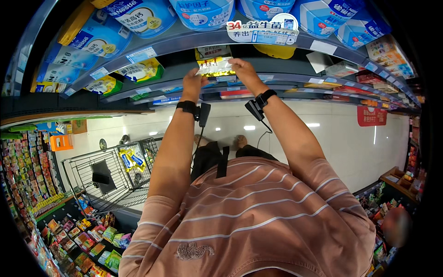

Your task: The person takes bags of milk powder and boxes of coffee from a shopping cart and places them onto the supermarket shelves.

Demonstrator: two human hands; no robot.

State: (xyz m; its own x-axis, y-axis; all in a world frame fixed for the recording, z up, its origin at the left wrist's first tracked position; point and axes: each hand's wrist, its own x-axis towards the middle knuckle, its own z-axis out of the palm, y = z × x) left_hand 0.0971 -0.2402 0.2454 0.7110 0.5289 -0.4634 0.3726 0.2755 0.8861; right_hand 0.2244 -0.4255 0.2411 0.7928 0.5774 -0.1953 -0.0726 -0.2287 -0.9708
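Both my hands hold a shiny yellow and silver foil pouch (216, 66) by its two ends, at the front of a store shelf. My left hand (194, 81) grips the left end, and my right hand (245, 71) pinches the upper right corner. Just behind it stands another pouch (213, 52) on the shelf, partly hidden. Yellow and green milk powder pouches (142, 70) stand on the same shelf to the left. Blue Nestlé tins (140, 17) fill the shelf above. To the lower left, a wire shopping cart (117, 176) holds yellow and blue pouches (132, 160).
The shelf edge (193, 39) with price tags curves above my hands, and lower shelves run beneath them. Racks of packaged snacks (86, 239) stand at the lower left, with more at the right. A red sign (372, 116) sticks out at the right over the pale tiled floor (328, 138).
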